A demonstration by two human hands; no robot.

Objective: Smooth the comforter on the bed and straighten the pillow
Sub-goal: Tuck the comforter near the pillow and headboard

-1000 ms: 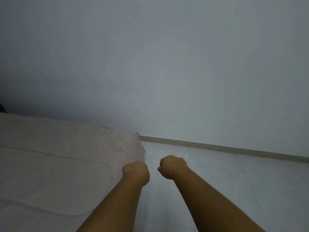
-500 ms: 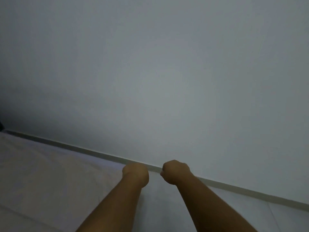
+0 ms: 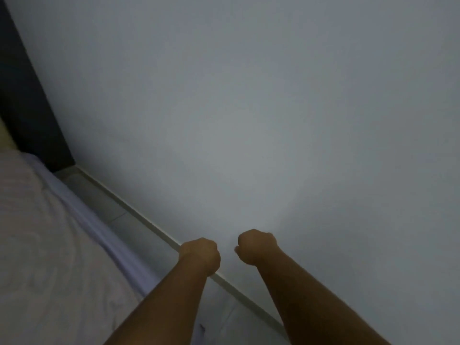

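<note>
Pale grey wall [image 3: 273, 108] fills most of what we see, dim and bare, meeting a strip of tiled floor [image 3: 99, 200] along a light skirting board [image 3: 149, 224] that runs diagonally down to the right. At far left a dark panel [image 3: 27, 115] stands against the wall, near the head of the bed. Our comforter [image 3: 42, 245] covers the lower left, pinkish-white and lightly rumpled, with soft creases across it; along its wall-side edge a pale lilac sheet [image 3: 107, 240] hangs over the side of the bed. We cannot make out the pillow from this angle.

We hold both forearms out ahead of us, over the gap between bed and wall. Our left hand [image 3: 200, 255] is curled into a fist, and we see nothing gripped in it. Our right hand [image 3: 256, 246] is likewise balled up, just beside the left but not touching it, and it too appears to hold nothing. Neither hand touches the comforter, which lies to the left of and below them
</note>
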